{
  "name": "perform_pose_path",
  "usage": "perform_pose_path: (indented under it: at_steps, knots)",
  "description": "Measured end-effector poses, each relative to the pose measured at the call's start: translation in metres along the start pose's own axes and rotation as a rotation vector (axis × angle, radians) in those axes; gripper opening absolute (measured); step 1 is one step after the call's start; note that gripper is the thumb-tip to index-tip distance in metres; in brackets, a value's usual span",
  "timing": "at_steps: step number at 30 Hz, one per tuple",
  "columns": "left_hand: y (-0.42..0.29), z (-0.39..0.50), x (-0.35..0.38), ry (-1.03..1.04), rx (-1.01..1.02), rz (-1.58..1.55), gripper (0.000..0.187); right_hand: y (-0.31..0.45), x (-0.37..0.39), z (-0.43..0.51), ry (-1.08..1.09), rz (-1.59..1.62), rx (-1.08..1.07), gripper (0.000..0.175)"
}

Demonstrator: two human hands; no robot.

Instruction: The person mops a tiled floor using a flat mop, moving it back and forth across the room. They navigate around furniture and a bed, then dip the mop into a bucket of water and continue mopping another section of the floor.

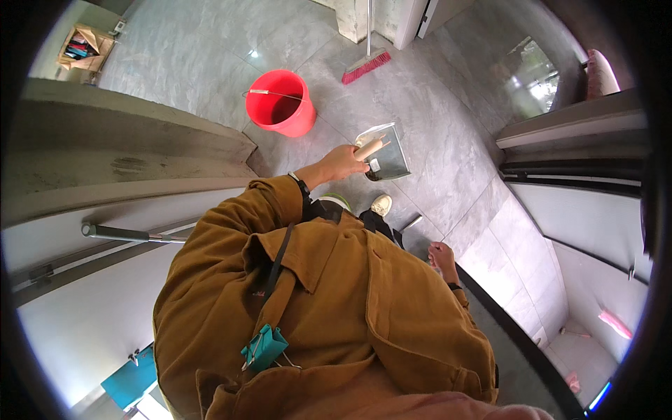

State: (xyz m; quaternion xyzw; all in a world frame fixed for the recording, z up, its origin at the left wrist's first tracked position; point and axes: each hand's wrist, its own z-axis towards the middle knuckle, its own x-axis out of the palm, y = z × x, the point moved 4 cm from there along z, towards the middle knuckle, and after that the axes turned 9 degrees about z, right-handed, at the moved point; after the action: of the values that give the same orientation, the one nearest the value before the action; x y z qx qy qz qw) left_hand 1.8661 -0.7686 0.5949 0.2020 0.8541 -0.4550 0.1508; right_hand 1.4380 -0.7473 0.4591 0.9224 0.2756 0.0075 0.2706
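Observation:
My left hand [344, 163] grips a pale cylindrical handle [369, 149] with thin orange-brown prongs at its far end. Below the handle, a grey dustpan [391, 157] lies on the tiled floor with some dark debris near its lower left edge. Whether handle and dustpan are joined I cannot tell. My right hand [442, 257] hangs at my right side, fingers curled, with nothing visible in it. Nearest to it is a short grey rod end [411, 223], partly hidden by my clothing. A red bucket [281, 105] with a wire bail stands beyond my left hand.
A broom [367, 67] with red bristles rests by the wall corner. Close to my shoe [381, 205] is a green-and-white rim [334, 199], mostly hidden. A pole [121, 233] leans at the left doorway. An open cardboard box [84, 50] sits far left; a black-edged threshold [517, 336] runs along my right.

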Motion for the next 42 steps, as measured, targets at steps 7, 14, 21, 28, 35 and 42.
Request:
perform_pose_path:
  at_steps: [7, 14, 21, 28, 35, 42]
  knots:
    - [-0.060, 0.035, -0.021, -0.042, -0.040, 0.059, 0.037, 0.039, -0.055, 0.012, -0.012, -0.067, -0.060, 0.034]
    - [-0.093, 0.034, -0.063, -0.082, -0.055, 0.022, 0.036, 0.069, -0.083, 0.026, -0.012, -0.015, -0.083, 0.037]
    - [-0.110, 0.054, -0.097, -0.187, 0.056, -0.047, 0.036, 0.119, -0.103, 0.053, -0.077, -0.238, -0.253, 0.036]
    - [-0.096, 0.083, -0.170, -0.225, 0.093, -0.251, 0.033, 0.226, -0.081, 0.096, -0.012, -0.434, -0.366, 0.031]
    - [-0.040, 0.125, -0.268, -0.296, 0.044, -0.436, 0.031, 0.455, 0.058, 0.114, 0.343, -0.446, -0.338, 0.027]
    - [-0.046, 0.151, -0.344, -0.443, 0.081, -0.256, 0.039, 0.652, 0.268, 0.088, 0.817, -0.340, -0.375, 0.037]
